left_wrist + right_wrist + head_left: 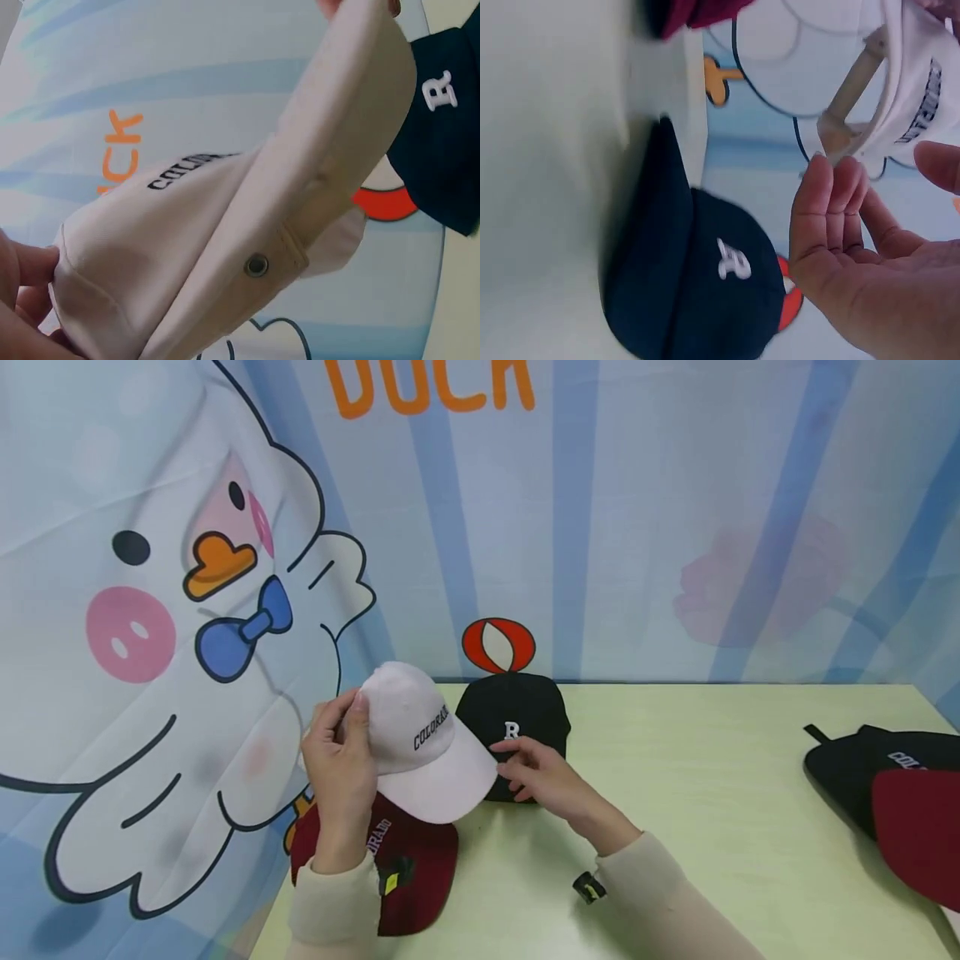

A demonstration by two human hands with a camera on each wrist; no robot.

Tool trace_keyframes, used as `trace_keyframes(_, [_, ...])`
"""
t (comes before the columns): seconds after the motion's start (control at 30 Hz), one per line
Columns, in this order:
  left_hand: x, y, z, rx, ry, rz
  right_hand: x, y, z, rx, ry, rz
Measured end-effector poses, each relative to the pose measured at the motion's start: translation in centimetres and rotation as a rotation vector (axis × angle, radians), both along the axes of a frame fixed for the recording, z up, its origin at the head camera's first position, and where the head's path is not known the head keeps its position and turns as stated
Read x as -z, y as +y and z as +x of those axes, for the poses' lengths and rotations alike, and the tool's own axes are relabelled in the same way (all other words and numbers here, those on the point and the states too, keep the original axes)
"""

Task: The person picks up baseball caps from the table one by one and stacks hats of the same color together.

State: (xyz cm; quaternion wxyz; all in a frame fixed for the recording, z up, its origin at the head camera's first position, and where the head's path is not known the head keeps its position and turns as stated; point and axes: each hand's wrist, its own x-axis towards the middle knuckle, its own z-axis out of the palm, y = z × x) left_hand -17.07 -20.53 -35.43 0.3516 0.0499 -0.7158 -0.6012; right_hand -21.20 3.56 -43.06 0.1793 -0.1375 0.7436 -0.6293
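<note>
Holding a white cap (397, 702) in the air, left of the middle of the frame, I have its brim (442, 789) pointing down toward the right and "COLORADO" in dark letters across the front. My left hand (341, 760) pinches the back of the crown between thumb and fingers. My right hand (551, 777) is at the tip of the brim, fingers loosely bent; the right wrist view shows the thumb spread well apart from them. The fingertips are at the brim's edge, but I cannot tell whether they press on it.

Just behind the brim, near the centre, a black cap with a white R (536, 702) rests on the pale table (712, 760). A dark red cap (427, 860) lies at the lower left, partly hidden by my left arm. At the right edge, another black cap (840, 768) lies partly under another dark red cap (915, 827). A blue backdrop (637, 527) with a cartoon duck rises behind.

I judge the step in hand to be handling the white cap above the table. The next move seems to call for a steady left pinch, with the right thumb and fingers closing gently if they are to share the hold.
</note>
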Motion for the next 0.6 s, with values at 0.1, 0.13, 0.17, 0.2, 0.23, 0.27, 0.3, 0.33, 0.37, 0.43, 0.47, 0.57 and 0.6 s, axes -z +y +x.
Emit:
trace_keyframes(0.1, [-0.4, 0.8, -0.2, 0.072, 0.005, -0.021, -0.5, 1.4, -0.3, 0.008, 0.038, 0.042])
trace_keyframes(0.13, [-0.4, 1.1, -0.3, 0.106, 0.009, -0.025, -0.6, 1.8, -0.4, 0.004, 0.045, 0.046])
trace_keyframes(0.17, [-0.5, 1.4, -0.4, 0.144, 0.015, -0.033, -0.8, 2.3, -0.5, -0.003, 0.051, 0.049])
trace_keyframes(0.2, [-0.6, 1.7, -0.5, 0.178, 0.017, -0.051, -0.9, 2.8, -0.6, -0.012, 0.056, 0.051])
trace_keyframes(0.23, [-0.6, 1.9, -0.7, 0.213, 0.008, -0.068, -1.1, 3.3, -0.7, -0.016, 0.061, 0.054])
trace_keyframes(0.27, [-0.7, 2.2, -0.8, 0.246, -0.001, -0.089, -1.2, 3.8, -0.8, -0.022, 0.065, 0.051])
trace_keyframes(0.3, [-0.7, 2.5, -0.8, 0.278, -0.01, -0.111, -1.3, 4.3, -0.9, -0.026, 0.069, 0.044])
trace_keyframes(0.33, [-0.8, 2.9, -0.9, 0.308, -0.023, -0.133, -1.4, 4.7, -1.0, -0.031, 0.073, 0.035])
trace_keyframes(0.37, [-0.8, 3.2, -0.9, 0.336, -0.035, -0.158, -1.5, 5.1, -1.1, -0.035, 0.077, 0.023])
trace_keyframes(0.43, [-0.8, 3.8, -1.0, 0.392, -0.066, -0.187, -1.6, 5.7, -1.3, -0.042, 0.091, -0.009])
trace_keyframes(0.47, [-0.8, 4.2, -1.0, 0.423, -0.071, -0.199, -1.7, 6.0, -1.4, -0.047, 0.096, -0.031])
trace_keyframes(0.57, [-0.4, 5.2, -1.4, 0.528, -0.083, -0.206, -1.8, 6.7, -1.6, -0.048, 0.106, -0.075])
trace_keyframes(0.6, [-0.3, 5.5, -1.6, 0.563, -0.085, -0.204, -1.8, 7.0, -1.6, -0.045, 0.114, -0.085])
